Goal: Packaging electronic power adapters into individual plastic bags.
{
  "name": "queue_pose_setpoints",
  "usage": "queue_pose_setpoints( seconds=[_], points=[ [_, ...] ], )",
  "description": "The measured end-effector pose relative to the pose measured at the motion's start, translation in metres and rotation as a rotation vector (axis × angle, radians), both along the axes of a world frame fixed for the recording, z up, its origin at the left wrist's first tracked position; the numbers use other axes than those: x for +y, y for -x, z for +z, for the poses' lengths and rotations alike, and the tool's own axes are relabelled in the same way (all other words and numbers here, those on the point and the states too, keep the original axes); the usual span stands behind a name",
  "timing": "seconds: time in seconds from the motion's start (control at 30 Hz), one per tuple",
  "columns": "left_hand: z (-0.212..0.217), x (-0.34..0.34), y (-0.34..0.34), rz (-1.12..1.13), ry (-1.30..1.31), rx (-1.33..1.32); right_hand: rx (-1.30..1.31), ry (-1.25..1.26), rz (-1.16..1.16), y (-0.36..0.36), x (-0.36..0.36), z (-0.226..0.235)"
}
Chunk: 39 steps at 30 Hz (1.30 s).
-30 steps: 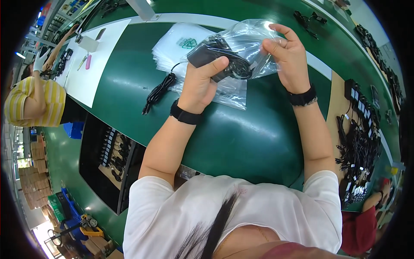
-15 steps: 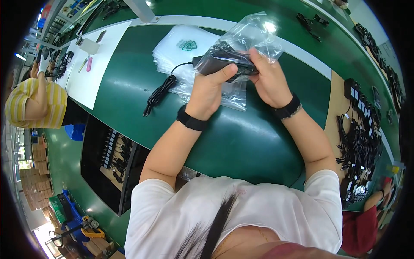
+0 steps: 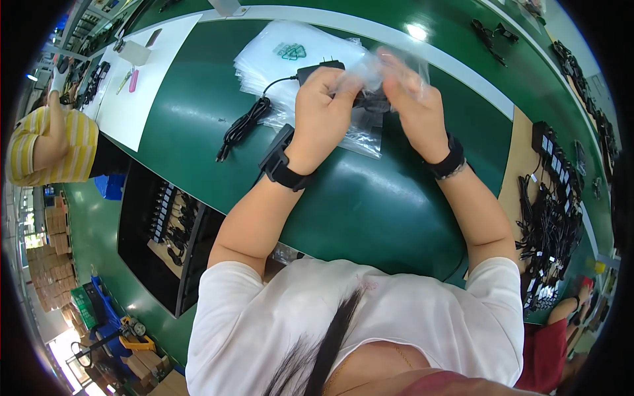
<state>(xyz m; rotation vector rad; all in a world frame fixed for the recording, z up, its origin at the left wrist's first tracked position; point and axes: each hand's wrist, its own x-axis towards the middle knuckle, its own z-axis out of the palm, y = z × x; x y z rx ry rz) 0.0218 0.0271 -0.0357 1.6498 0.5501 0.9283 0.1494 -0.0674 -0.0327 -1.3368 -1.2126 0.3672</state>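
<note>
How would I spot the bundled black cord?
On the green table, find the stack of clear bags. The bundled black cord lies at its left edge. Unlike the tangled cords far right, it is a single bundle, its lead running to a black adapter.

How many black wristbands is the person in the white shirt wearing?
2: one black wristband by the left hand, and another black wristband by the right hand. Both wrists are in view.
</note>
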Motion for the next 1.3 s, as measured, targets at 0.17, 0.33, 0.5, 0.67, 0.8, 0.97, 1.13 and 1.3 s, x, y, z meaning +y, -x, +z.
queue_pose_setpoints(
  seconds=[0.17, 0.33, 0.5, 0.67, 0.8, 0.97, 1.13, 1.3],
  points=[
    [-0.005, -0.002, 0.004, 0.030, 0.094, -0.119, 0.814, 0.214, 0.204, -0.004, 0.003, 0.013],
    [0.002, -0.004, 0.002, -0.145, 0.514, -0.337, 0.880, 0.165, 0.147, -0.008, -0.002, 0.007],
    [-0.008, 0.007, -0.003, -0.050, 0.232, -0.182, 0.796, 0.152, 0.233, -0.012, 0.005, -0.005],
    [-0.004, 0.012, -0.009, -0.081, 0.503, -0.164, 0.527, 0.177, 0.247, -0.012, -0.004, 0.002],
    [0.011, -0.001, -0.006, 0.033, 0.275, -0.011, 0.876, 0.164, 0.297, -0.004, -0.005, 0.023],
    [0.006, 0.016, 0.003, -0.101, 0.465, -0.014, 0.844, 0.371, 0.417, -0.029, 0.004, 0.028],
    [0.027, 0.000, -0.001, 0.068, 0.297, -0.060, -0.747, 0.075, -0.404, -0.149, 0.051, 0.017],
    [0.019, 0.008, -0.001, 0.080, 0.088, -0.154, -1.348, 0.410, -0.592, -0.269, 0.066, -0.044]
  ],
)
